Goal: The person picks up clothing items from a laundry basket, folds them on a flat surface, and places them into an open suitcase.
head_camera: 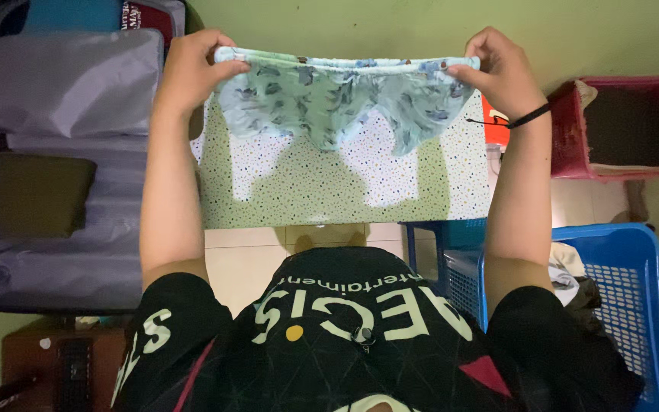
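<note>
Item: pale blue-green printed cloth shorts [345, 95], stretched by the waistband above the speckled white tabletop [345, 191]; my left hand [192, 69] and right hand [497, 69] each pinch a corner; a loosened pinch risks one side dropping, I judge.

A speckled table [345, 191] stands ahead. An open grey suitcase [62, 152] with a dark folded cloth [40, 194] lies at the left. A blue basket [634, 297] holds clothes at the right, behind it a red bin [566, 133].
</note>
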